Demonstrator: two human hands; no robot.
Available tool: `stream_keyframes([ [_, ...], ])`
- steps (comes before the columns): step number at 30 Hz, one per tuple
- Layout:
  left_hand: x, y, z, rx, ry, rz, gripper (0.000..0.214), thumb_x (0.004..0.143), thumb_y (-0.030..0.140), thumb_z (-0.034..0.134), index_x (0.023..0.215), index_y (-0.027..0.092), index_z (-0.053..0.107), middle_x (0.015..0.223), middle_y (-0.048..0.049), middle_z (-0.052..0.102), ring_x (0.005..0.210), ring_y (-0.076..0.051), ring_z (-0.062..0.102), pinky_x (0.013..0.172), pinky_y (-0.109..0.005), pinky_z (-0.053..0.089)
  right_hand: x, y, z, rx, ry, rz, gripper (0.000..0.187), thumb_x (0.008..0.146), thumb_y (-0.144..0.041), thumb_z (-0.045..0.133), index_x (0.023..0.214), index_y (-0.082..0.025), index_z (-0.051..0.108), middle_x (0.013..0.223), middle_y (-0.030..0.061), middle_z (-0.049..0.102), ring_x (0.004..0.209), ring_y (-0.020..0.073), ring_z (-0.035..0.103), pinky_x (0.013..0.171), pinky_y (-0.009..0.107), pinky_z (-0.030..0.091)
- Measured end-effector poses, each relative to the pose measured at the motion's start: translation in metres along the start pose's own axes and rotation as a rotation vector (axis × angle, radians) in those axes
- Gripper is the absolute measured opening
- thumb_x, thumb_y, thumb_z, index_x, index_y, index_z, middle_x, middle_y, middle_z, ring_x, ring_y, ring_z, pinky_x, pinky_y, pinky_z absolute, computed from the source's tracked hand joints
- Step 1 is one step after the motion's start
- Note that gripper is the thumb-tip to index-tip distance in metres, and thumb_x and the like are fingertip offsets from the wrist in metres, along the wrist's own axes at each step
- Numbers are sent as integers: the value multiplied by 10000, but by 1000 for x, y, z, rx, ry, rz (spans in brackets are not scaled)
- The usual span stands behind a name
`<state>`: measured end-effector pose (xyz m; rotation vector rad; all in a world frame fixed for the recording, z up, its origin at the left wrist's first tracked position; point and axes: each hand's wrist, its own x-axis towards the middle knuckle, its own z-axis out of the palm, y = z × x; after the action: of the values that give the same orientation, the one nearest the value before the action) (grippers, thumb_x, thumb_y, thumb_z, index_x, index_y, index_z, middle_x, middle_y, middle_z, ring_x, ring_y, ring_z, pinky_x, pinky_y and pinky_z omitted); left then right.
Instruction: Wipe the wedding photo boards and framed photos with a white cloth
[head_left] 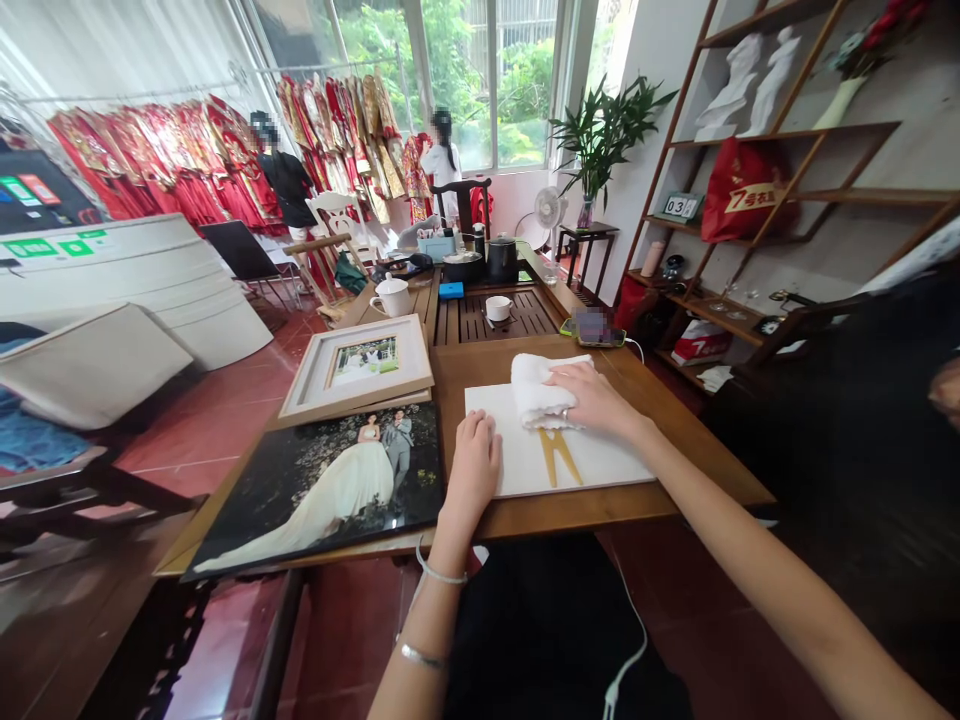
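A white rectangular board [517, 470] lies flat near the table's front edge, with a yellow, inverted V-shaped piece [556, 455] on its face. My right hand [596, 395] presses a folded white towel [534, 385] onto the upper part of the board, its fingers over the cloth. At the board's left edge rests my left hand [476, 455], fingers laid down on it and holding nothing. Left of that hand is a large glossy wedding photo panel [360, 480]. Above the panel sits a light-coloured picture frame [300, 395] with a smaller photo in it.
Toward the back of the table are a lidded white cup [391, 296], a slatted tea tray [517, 322] with a white bowl [498, 308], and a phone [596, 328] on a cable. A wooden shelf [787, 130] stands right. Two people are near racks of red garments [165, 150].
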<state>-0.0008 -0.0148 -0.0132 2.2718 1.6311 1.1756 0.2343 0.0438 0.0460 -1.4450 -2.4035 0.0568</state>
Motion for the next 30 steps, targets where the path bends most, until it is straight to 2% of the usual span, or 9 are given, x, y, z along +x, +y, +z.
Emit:
stream_keyframes([
  [2, 0, 0, 0, 0, 4, -2, 224, 909, 167, 461, 1093, 141, 585, 1256, -181, 583, 1260, -301, 505, 1072, -538, 417, -2, -3, 1, 18, 0, -53, 412, 732, -190, 613, 1142, -214, 642, 1336, 128, 561, 1220, 345, 436, 924, 505, 414],
  [5, 0, 1, 1, 0, 3, -9, 230, 911, 170, 457, 1094, 121, 587, 1259, -192, 581, 1263, -305, 503, 1077, -530, 415, -21, -10, -1, 48, 4, -138, 380, 754, -246, 646, 1134, -223, 652, 1336, 131, 552, 1233, 348, 424, 949, 535, 408],
  [12, -1, 2, 2, -22, 13, -15, 237, 912, 176, 453, 1104, 145, 587, 1270, -178, 576, 1276, -295, 494, 1086, -542, 401, -92, -36, -19, 74, -37, -272, 520, 711, -73, 622, 1195, -264, 628, 1392, 111, 503, 1276, 322, 401, 997, 535, 402],
  [16, -1, 3, 1, -33, 12, -21, 236, 914, 186, 454, 1105, 150, 589, 1270, -172, 574, 1281, -295, 490, 1088, -542, 398, -105, -39, -25, 111, -47, -282, 510, 702, -104, 655, 1182, -276, 631, 1395, 101, 510, 1280, 323, 409, 1008, 539, 394],
  [21, -1, 5, 0, -27, 3, -23, 239, 907, 163, 459, 1108, 142, 588, 1268, -180, 574, 1284, -294, 486, 1091, -532, 396, -80, -28, -18, 83, -45, -194, 521, 676, -105, 662, 1176, -245, 629, 1379, 111, 535, 1274, 324, 423, 974, 519, 413],
  [27, 0, 6, -2, -10, -7, -15, 229, 910, 159, 458, 1098, 136, 587, 1260, -182, 576, 1271, -290, 497, 1088, -517, 404, -19, -16, -4, 30, -46, -29, 454, 717, -172, 625, 1166, -239, 634, 1387, 95, 532, 1255, 329, 425, 929, 495, 425],
  [30, 0, 5, -1, -13, -2, -11, 220, 911, 162, 460, 1087, 136, 590, 1254, -187, 579, 1267, -293, 499, 1079, -523, 411, 7, -15, -1, 14, -38, -1, 429, 732, -172, 592, 1155, -219, 640, 1353, 109, 555, 1215, 333, 445, 895, 469, 427],
])
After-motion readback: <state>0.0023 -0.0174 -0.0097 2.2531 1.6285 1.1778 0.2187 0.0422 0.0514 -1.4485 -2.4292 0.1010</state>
